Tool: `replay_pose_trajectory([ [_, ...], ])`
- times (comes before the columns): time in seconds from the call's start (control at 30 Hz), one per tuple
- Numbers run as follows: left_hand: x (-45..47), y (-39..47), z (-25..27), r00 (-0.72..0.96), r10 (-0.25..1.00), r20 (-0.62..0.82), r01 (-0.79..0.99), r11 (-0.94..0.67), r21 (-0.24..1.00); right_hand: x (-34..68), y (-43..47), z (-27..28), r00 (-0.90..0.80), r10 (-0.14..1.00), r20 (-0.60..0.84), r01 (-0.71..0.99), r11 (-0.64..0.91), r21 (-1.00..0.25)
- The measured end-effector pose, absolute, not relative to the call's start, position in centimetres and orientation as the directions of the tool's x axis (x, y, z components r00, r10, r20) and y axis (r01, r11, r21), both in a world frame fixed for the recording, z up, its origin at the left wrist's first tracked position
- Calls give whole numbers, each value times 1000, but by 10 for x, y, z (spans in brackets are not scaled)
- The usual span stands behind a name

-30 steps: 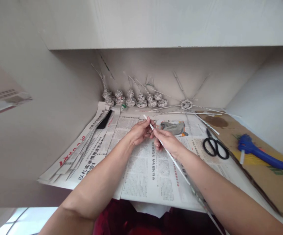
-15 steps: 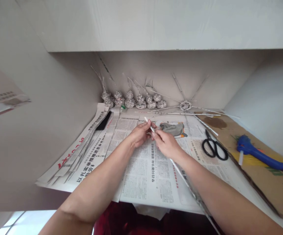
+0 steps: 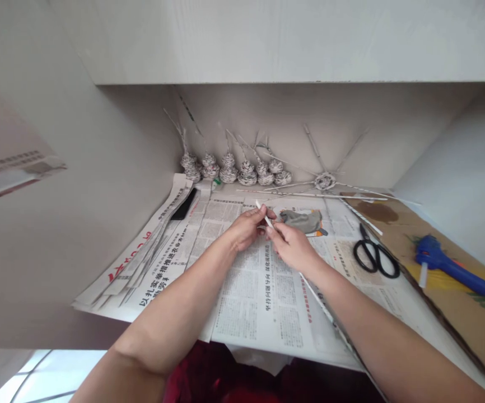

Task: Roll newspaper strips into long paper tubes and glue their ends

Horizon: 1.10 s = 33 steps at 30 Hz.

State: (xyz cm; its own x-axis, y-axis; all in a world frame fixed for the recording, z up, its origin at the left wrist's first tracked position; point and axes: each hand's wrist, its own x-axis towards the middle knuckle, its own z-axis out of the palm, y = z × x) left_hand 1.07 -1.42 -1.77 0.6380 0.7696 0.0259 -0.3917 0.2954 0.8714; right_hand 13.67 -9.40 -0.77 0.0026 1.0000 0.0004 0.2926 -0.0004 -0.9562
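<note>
Newspapers read “坚持问题导向 深化流程再造” and “以扎实举措推进”.

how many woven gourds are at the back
6, in a row, left to right: first gourd, second gourd, third gourd, fourth gourd, fifth gourd, sixth gourd, nearest the spoked ring. Others may hide behind.

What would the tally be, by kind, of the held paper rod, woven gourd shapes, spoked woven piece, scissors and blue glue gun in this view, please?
Held paper rod: 1
Woven gourd shapes: 6
Spoked woven piece: 1
Scissors: 1
Blue glue gun: 1
Total: 10
</note>
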Motion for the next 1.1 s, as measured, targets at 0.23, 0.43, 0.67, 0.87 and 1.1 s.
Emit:
replay_pose_trajectory([
  [0.23,7,-19,-9,681,731,38,-462,389,798,134,-96,0,-344,924,-168,-274,-271,-923],
  [0.43,8,-14,-17,653,758,18,-391,316,865,135,-93,-11,-16,998,-55,161,-51,-986],
  [0.67,8,-19,-8,672,740,-21,-423,407,810,138,-93,-6,-366,914,-173,-301,-292,-908],
  [0.87,9,-19,-8,629,776,-46,-381,359,852,137,-91,-9,-146,979,-145,-12,-148,-989],
  [1.1,8,-20,-7,670,741,-42,-422,428,799,136,-95,-4,-417,894,-161,-320,-311,-895],
])
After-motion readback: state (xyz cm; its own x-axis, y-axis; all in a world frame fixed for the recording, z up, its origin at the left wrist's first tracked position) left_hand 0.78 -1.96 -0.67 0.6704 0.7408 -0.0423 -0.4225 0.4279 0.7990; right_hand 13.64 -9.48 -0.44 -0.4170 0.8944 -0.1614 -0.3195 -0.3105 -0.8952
